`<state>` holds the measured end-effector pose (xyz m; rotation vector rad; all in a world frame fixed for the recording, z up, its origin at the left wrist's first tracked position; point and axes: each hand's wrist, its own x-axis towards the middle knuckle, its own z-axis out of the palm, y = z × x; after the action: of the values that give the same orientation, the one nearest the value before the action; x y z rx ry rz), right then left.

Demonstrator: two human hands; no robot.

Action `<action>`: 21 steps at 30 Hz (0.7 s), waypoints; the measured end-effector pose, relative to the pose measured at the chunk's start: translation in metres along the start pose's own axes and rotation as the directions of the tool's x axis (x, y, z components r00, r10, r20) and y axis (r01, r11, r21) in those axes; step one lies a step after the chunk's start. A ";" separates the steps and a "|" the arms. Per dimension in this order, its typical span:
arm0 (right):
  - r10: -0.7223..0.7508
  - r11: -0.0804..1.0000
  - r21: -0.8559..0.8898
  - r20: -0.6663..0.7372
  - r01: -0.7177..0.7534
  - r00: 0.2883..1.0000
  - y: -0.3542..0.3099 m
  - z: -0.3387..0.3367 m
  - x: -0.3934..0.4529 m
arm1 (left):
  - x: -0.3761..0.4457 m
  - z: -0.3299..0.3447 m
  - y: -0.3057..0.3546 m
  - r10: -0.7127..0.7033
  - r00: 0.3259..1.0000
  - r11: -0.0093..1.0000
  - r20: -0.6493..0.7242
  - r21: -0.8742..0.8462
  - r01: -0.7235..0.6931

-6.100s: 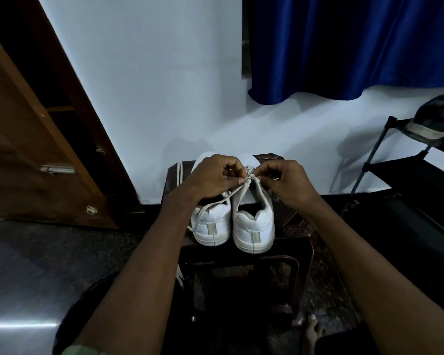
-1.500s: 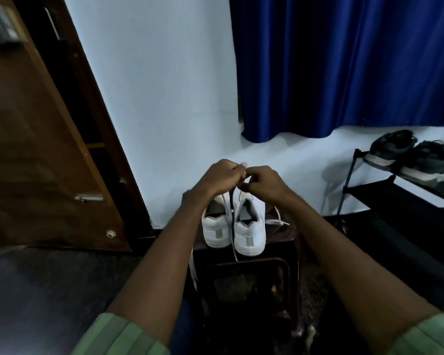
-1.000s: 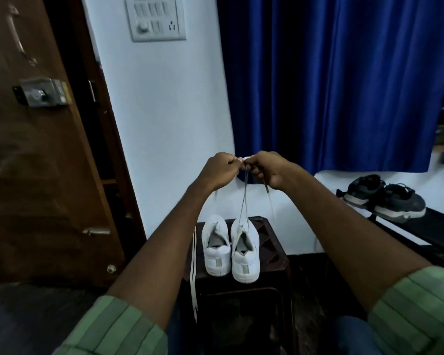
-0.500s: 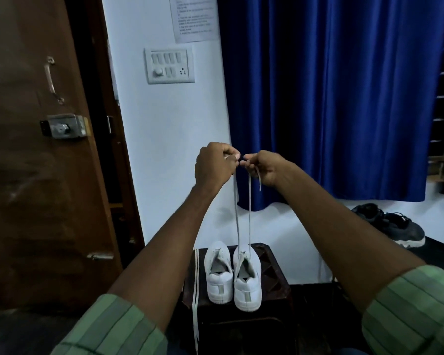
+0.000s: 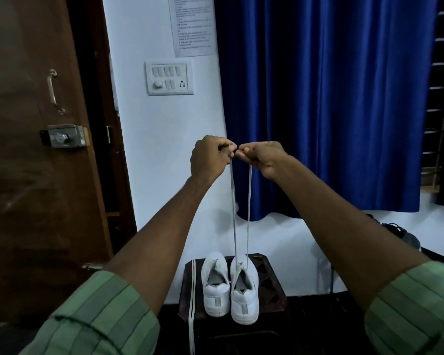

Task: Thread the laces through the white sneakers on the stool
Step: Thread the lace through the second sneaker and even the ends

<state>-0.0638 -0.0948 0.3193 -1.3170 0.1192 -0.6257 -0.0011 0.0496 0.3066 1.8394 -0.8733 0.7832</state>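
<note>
White lace (image 5: 248,213) ends pinched by left hand (image 5: 210,157) and right hand (image 5: 264,158), high above right sneaker (image 5: 244,290).

both hands raised from just above the right sneaker (image 5: 244,288) to well above it, left hand (image 5: 210,156) and right hand (image 5: 263,157) now pinching lace (image 5: 248,213) ends, two strands drawn taut below them

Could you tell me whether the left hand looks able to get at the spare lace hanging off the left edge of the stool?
Probably not yet: the left hand is raised, pinching one end of the threaded lace. The spare lace itself hangs unobstructed.
</note>
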 end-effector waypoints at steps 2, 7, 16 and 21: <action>-0.083 0.985 -0.153 -0.016 0.080 0.996 -0.002 0.002 0.000 | 0.001 0.001 0.004 0.026 0.997 0.996 -0.070 0.082 -0.020; -0.344 0.719 -0.637 0.022 0.278 0.939 -0.004 0.004 0.003 | 0.011 0.005 0.003 0.022 0.996 0.996 -0.084 -0.085 -0.029; -0.404 0.584 -0.723 0.135 0.368 0.905 -0.008 0.010 0.008 | 0.023 0.003 -0.009 -0.052 0.995 0.984 -0.084 -0.173 0.037; -0.402 0.593 -0.698 0.176 0.402 0.898 0.002 0.019 0.005 | 0.024 -0.002 -0.005 -0.124 0.992 0.940 0.014 -0.320 0.122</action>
<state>-0.0510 -0.0810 0.3237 -2.1603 0.0635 -1.0321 0.0158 0.0470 0.3247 1.5848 -0.8201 0.5326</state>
